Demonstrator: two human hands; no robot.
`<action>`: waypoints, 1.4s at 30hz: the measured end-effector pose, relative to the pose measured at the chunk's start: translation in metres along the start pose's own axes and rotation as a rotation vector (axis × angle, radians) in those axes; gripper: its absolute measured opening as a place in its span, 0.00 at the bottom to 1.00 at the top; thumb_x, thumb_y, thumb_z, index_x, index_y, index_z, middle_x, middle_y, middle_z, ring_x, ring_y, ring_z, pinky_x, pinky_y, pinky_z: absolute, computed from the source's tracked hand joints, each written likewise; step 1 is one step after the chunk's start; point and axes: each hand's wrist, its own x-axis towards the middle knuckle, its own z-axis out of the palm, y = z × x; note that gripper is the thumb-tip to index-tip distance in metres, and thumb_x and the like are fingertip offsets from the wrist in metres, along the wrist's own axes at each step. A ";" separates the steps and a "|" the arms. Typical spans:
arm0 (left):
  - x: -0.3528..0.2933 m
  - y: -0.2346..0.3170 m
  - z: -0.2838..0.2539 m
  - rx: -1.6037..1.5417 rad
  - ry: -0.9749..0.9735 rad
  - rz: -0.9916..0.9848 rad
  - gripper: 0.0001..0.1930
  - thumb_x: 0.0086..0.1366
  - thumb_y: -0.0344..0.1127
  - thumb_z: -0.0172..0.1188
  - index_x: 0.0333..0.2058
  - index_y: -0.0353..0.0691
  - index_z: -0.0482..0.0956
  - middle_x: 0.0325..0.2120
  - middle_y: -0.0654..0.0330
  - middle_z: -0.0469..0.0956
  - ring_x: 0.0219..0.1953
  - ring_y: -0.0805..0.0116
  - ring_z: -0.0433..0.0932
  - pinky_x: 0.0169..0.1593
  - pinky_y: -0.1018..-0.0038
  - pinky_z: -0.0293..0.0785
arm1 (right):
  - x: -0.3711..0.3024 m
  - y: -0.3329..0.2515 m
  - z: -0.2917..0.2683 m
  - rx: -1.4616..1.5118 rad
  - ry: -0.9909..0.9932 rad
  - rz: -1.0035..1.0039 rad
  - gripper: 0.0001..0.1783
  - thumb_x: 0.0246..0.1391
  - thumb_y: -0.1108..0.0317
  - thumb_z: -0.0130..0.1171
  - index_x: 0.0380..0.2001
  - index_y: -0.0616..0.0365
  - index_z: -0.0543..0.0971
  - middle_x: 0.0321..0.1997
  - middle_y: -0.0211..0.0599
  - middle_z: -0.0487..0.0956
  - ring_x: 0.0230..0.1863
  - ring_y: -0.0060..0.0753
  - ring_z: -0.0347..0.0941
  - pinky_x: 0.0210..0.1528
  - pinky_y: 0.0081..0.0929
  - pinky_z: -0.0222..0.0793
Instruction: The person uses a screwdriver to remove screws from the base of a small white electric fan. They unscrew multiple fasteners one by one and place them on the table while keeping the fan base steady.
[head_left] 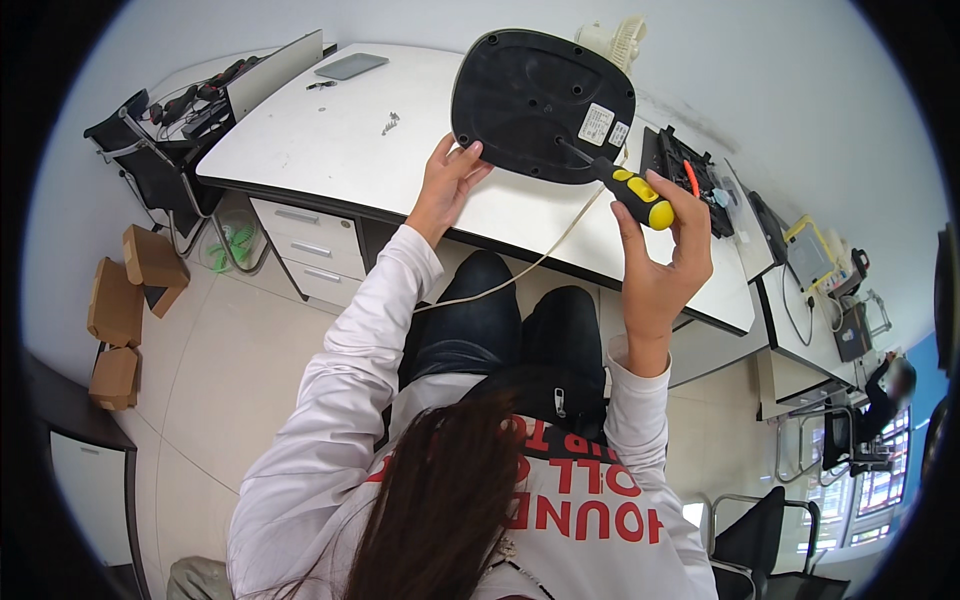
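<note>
The black underside of a fan base [515,110] faces me at the table's edge, tipped up, with screw holes and white labels on it. My left hand [455,178] grips its lower left corner, thumb on the black face. In my right hand [665,250] is a screwdriver [632,184] with a yellow and black handle, pinched between thumb and fingers. Its shaft reaches a hole in the lower part of the base; the very tip is hidden in it. Behind the base shows a cream ribbed part [627,43] of the fan. A pale cord [545,255] hangs down toward my lap.
On the white table [290,130] lie several small screws [390,123] and a grey tray [352,66]. A black tool case [690,175] with an orange-handled tool stands at the right. Drawers [308,250] sit under the table; cardboard boxes [118,300] stand on the floor at left.
</note>
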 end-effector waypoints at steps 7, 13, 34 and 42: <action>0.000 -0.001 0.001 -0.003 0.025 -0.004 0.18 0.62 0.31 0.58 0.50 0.37 0.66 0.41 0.57 0.75 0.44 0.65 0.76 0.52 0.69 0.74 | 0.005 -0.013 -0.008 0.088 -0.253 -0.032 0.19 0.40 0.82 0.62 0.39 0.56 0.78 0.43 0.39 0.79 0.43 0.38 0.76 0.43 0.26 0.72; 0.000 -0.001 0.000 0.003 0.020 -0.006 0.17 0.62 0.30 0.58 0.49 0.37 0.66 0.41 0.57 0.75 0.44 0.65 0.76 0.52 0.67 0.74 | -0.001 -0.012 -0.008 0.165 -0.321 0.074 0.12 0.46 0.78 0.60 0.36 0.57 0.76 0.46 0.43 0.75 0.45 0.42 0.74 0.41 0.27 0.70; -0.004 -0.002 0.001 0.211 -0.004 -0.004 0.22 0.63 0.32 0.57 0.52 0.35 0.61 0.43 0.55 0.72 0.45 0.67 0.74 0.51 0.69 0.73 | -0.022 -0.001 -0.025 0.044 -0.436 0.041 0.19 0.43 0.74 0.63 0.42 0.54 0.75 0.49 0.39 0.77 0.54 0.43 0.71 0.47 0.30 0.71; -0.011 -0.003 0.006 0.488 0.013 0.039 0.24 0.62 0.36 0.60 0.50 0.31 0.60 0.46 0.52 0.69 0.45 0.66 0.73 0.46 0.70 0.76 | -0.051 -0.003 -0.015 -0.079 -0.382 0.256 0.26 0.43 0.62 0.69 0.47 0.53 0.73 0.38 0.42 0.80 0.36 0.42 0.79 0.34 0.25 0.74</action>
